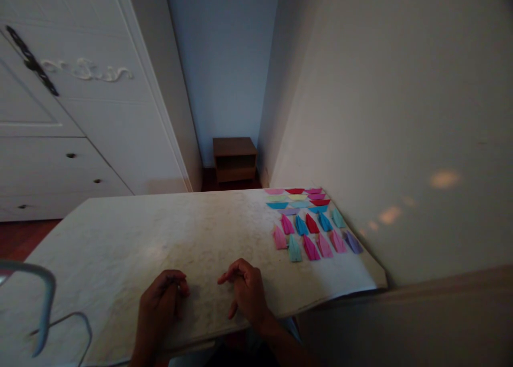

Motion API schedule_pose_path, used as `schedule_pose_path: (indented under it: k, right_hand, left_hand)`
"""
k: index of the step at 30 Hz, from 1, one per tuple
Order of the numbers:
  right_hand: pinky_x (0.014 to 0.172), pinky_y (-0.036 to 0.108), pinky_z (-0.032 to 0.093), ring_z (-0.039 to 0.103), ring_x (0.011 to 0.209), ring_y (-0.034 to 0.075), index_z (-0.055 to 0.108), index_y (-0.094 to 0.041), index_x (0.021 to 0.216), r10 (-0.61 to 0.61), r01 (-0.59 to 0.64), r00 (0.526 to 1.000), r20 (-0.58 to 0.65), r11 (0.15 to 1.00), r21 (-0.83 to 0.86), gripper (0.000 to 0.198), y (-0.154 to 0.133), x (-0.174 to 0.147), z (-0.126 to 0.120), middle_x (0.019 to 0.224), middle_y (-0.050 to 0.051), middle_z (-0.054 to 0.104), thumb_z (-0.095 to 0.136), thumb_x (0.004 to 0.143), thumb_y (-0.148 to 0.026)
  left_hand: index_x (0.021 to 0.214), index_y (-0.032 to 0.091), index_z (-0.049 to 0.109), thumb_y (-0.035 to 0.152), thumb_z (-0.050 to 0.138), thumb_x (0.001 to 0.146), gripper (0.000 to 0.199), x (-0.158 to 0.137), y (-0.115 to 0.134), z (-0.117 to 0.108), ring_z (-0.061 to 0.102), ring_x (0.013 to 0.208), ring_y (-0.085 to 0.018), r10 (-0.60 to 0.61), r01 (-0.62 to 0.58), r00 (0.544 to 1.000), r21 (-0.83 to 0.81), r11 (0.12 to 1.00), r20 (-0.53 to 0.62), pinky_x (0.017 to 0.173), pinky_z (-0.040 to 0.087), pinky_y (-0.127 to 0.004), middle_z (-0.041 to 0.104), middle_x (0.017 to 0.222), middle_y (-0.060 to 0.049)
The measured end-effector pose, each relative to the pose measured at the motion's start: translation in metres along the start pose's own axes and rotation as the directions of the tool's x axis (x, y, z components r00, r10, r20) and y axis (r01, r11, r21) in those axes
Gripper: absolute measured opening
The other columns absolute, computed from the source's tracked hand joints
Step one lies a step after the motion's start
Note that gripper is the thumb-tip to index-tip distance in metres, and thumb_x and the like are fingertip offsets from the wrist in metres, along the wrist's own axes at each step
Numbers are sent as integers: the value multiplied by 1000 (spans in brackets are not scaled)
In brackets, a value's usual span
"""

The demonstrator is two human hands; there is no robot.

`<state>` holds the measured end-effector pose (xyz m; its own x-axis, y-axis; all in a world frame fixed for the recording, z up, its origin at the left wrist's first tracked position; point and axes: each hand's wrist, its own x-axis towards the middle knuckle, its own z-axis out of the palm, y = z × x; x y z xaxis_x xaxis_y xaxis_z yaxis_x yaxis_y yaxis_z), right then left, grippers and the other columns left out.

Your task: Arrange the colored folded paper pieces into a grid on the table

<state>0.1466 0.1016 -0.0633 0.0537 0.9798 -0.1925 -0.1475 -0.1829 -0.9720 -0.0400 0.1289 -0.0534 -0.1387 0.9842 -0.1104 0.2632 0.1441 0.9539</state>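
Observation:
Near the front of a pale, stained tabletop (192, 223), my left hand (160, 305) is curled into a loose fist with the thumb against the fingers. Nothing shows sticking out of it. My right hand (246, 292) is a short way to its right, fingers bent and thumb held apart, with nothing between them. Bare tabletop separates the two hands. Closest to my right hand, up and to the right, are several folded paper pieces in rows, among them a mint one (294, 248) and a magenta one (311, 248).
Flat coloured paper pieces, including a blue one (277, 205), lie behind the folded ones beside the right wall (380, 142). A grey curved bar (48, 297) stands at left. Beyond the table are a white wardrobe (100, 121) and a brown low cabinet (234, 147).

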Motion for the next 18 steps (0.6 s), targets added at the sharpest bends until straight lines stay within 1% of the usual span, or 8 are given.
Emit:
schedule_pose_path:
  k: [3, 4, 5, 8, 10, 13, 18]
  right_hand:
    - [25, 13, 27, 44, 29, 5, 54, -15, 75, -27, 27, 1000, 2, 991, -134, 15, 3, 2, 1, 69, 0, 64, 39, 75, -20]
    - [27, 13, 25, 42, 29, 5, 55, -15, 74, -51, 50, 999, -2, 981, -187, 17, 3, 3, 1, 65, -1, 63, 38, 74, -17]
    - [30, 13, 26, 42, 31, 5, 56, -15, 72, -89, 85, 996, -6, 967, -240, 18, 4, 3, 2, 61, -2, 62, 39, 72, -14]
    - [44, 13, 33, 48, 42, 6, 60, -16, 69, -233, 214, 973, -7, 907, -363, 21, 2, 3, 1, 54, -2, 61, 40, 67, -9]
    - [51, 15, 36, 51, 47, 7, 61, -16, 69, -284, 264, 959, 9, 877, -402, 23, 1, 2, 0, 54, -2, 62, 40, 66, -7]
    - [54, 16, 36, 50, 47, 7, 62, -17, 70, -286, 271, 958, 33, 859, -434, 25, 0, 0, -1, 56, -2, 63, 40, 66, -7]
    - [54, 16, 35, 50, 48, 7, 62, -17, 71, -272, 264, 961, 44, 866, -424, 25, 2, 0, -3, 57, -2, 63, 39, 66, -7]
  left_hand:
    - [82, 17, 53, 41, 50, 69, 27, 1, -1, 0, 48, 33, -12, 0, 0, 1000, -15, 1000, 2, 34, 40, -25, 59, 58, 2]
    - [82, 17, 53, 40, 50, 69, 26, 2, -1, 0, 48, 33, -12, 2, -1, 1000, -19, 1000, 4, 35, 40, -25, 59, 58, 2]
    - [82, 17, 53, 40, 50, 69, 26, 2, -2, 0, 48, 32, -12, 2, -2, 1000, -23, 1000, 5, 35, 40, -25, 60, 58, 2]
    - [83, 17, 53, 41, 51, 70, 27, 3, -4, 0, 48, 33, -12, -4, 4, 1000, -36, 999, 15, 34, 40, -24, 60, 58, 2]
    - [84, 17, 53, 41, 51, 70, 28, 3, -7, 0, 49, 33, -13, -13, 14, 1000, -46, 999, 22, 33, 39, -24, 59, 58, 2]
    - [83, 17, 53, 42, 53, 70, 29, 3, -9, -1, 48, 33, -13, -12, 14, 999, -69, 997, 31, 33, 39, -24, 59, 58, 2]
    - [82, 17, 54, 43, 55, 69, 30, 3, -7, 0, 49, 34, -13, -17, 19, 999, -68, 998, 29, 34, 40, -24, 60, 59, 1]
